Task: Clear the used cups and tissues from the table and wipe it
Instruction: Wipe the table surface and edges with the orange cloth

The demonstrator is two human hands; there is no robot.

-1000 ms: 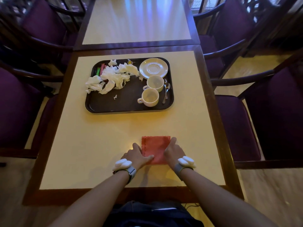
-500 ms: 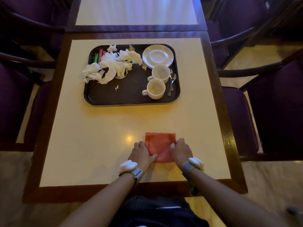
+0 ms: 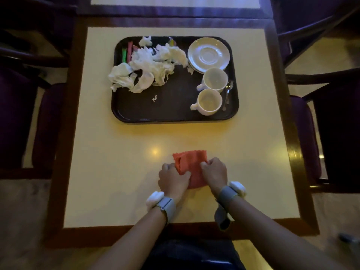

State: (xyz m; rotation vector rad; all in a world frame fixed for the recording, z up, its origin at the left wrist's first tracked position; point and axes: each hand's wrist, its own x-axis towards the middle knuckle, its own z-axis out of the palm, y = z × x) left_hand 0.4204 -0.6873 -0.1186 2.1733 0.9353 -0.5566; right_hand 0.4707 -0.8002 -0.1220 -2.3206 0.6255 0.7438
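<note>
A folded orange cloth (image 3: 190,162) lies on the cream table (image 3: 120,162) near its front edge. My left hand (image 3: 172,177) grips the cloth's left side with curled fingers. My right hand (image 3: 215,172) grips its right side the same way. Farther back sits a dark tray (image 3: 171,112). On it are crumpled white tissues (image 3: 150,67), two white cups (image 3: 209,101) (image 3: 215,78), stacked saucers (image 3: 209,54) and a spoon (image 3: 228,94).
Green and red sachets (image 3: 126,52) lie at the tray's back left corner. Purple-cushioned chairs (image 3: 305,133) stand on both sides of the table. A second table (image 3: 175,0) adjoins at the back.
Both hands went from lying flat on the cloth to curling their fingers around its sides, bunching it up. The view has tilted downward and closer to the table.
</note>
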